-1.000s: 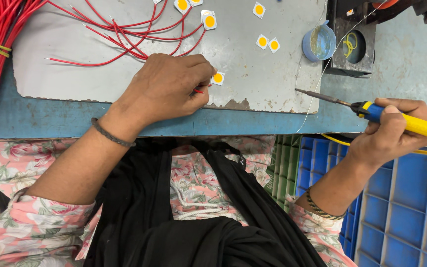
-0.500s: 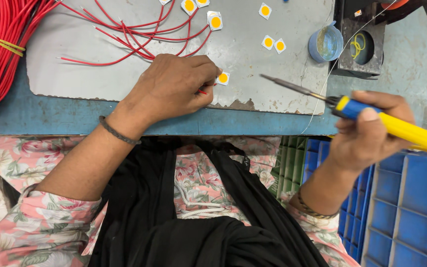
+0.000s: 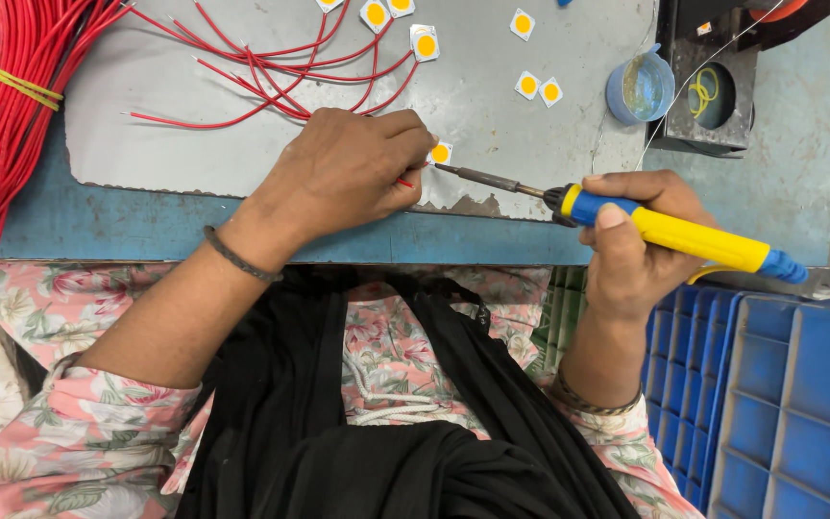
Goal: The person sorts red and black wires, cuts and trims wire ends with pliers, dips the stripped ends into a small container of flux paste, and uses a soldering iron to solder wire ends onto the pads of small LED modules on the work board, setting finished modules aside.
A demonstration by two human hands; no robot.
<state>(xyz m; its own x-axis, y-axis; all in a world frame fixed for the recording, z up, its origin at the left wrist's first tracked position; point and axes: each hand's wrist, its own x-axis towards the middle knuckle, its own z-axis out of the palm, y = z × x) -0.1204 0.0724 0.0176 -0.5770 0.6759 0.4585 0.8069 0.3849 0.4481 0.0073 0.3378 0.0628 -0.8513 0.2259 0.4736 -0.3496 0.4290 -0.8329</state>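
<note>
Head view, looking down: the right hand (image 3: pixel 631 240) is wrapped shut around a soldering iron (image 3: pixel 626 216) with a smooth yellow plastic grip and blue ends. Its long axis runs nearly level, tilted slightly up toward the left hand, and the thin dark metal tip points at a small square LED chip (image 3: pixel 441 153), white with a round orange centre. The left hand (image 3: pixel 343 173) lies knuckles up, fingers curled and pinched on a red wire (image 3: pixel 403 182) just beside that chip; how firmly it grips I cannot tell. Chip and wire end sit on a dull grey, scuffed metal sheet (image 3: pixel 492 115) on the blue tabletop (image 3: pixel 127 226), between the two hands. Beyond the left hand lie loose red wires (image 3: pixel 261 77) and more square chips (image 3: pixel 426 43). Far out past the left hand, a thick bundle of red wires (image 3: pixel 12 106) is tied with a yellow band. Beyond the right hand stands a small round blue tub (image 3: pixel 640 88).
</note>
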